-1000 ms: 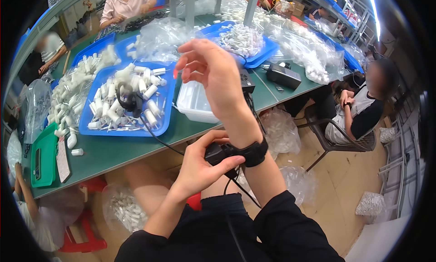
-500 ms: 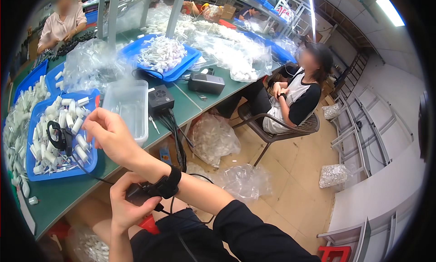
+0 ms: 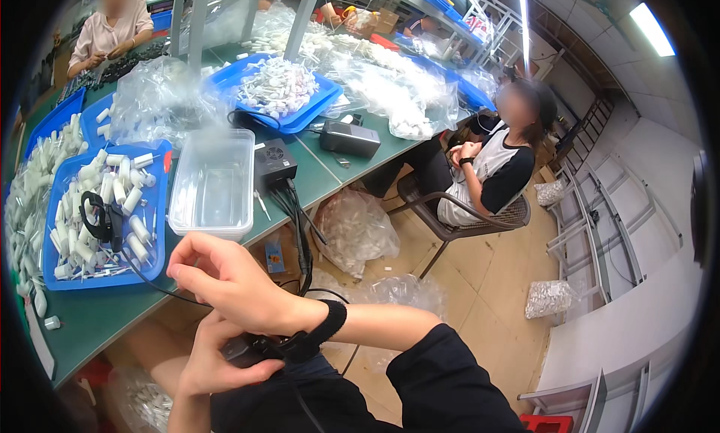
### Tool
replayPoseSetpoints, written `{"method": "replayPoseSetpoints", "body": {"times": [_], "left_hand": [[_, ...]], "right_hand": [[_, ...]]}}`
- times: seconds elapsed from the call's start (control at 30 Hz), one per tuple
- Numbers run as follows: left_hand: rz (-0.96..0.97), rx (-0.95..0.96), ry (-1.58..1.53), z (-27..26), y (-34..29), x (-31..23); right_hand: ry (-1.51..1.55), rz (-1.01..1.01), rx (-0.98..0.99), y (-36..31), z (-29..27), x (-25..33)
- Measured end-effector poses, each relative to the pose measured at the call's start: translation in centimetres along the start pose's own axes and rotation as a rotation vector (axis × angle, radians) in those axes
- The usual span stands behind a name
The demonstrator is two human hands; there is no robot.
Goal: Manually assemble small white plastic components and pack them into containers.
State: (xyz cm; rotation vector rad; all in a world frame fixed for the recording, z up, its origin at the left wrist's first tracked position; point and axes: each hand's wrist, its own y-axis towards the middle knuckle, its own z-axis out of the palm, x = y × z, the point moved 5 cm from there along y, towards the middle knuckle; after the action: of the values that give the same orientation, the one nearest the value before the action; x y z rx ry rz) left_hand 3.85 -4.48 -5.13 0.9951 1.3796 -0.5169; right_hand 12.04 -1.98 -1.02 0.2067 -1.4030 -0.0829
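Note:
My left hand grips a small black device between thumb and fingers, on the underside of my right wrist. A black strap runs from it and stands in a loop off the forearm. My right hand is held over the left, fingers loosely bent with nothing between them. A thin black cable hangs from the device. Beyond my hands, a blue tray holds white cylindrical parts. On these parts lies another black strapped device with a cable. A clear plastic box stands beside the tray.
The green table carries a black fan box, a dark power adapter and another blue tray of white parts. One person sits at right on a chair; another works far left. Filled plastic bags lie on the floor.
My right hand has drawn back from the tray toward me. The strap, wrapped round the wrist before, now stands away from it. My left hand keeps hold of the device.

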Motion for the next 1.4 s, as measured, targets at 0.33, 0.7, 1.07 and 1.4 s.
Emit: {"method": "replayPoseSetpoints", "body": {"times": [0.33, 0.7, 1.07, 1.4], "left_hand": [[-0.025, -0.169, -0.197, 0.5, -1.1, -1.2], [-0.142, -0.447, -0.524, -1.2, -4.1, 1.2], [-0.239, -0.532, -0.538, -2.2, -4.5, -1.2], [-0.257, -0.449, -0.822, -3.7, -2.5, 0.3]], "right_hand": [[-0.059, 0.052, -0.036, -1.7, -0.4, -0.4], [-0.586, -0.18, 0.167, -2.0, 0.7, -1.5], [-0.906, 0.021, 0.532, -2.9, 1.6, 1.0], [-1.13, -0.079, 0.55, 0.2, 2.0, 2.4]]}}
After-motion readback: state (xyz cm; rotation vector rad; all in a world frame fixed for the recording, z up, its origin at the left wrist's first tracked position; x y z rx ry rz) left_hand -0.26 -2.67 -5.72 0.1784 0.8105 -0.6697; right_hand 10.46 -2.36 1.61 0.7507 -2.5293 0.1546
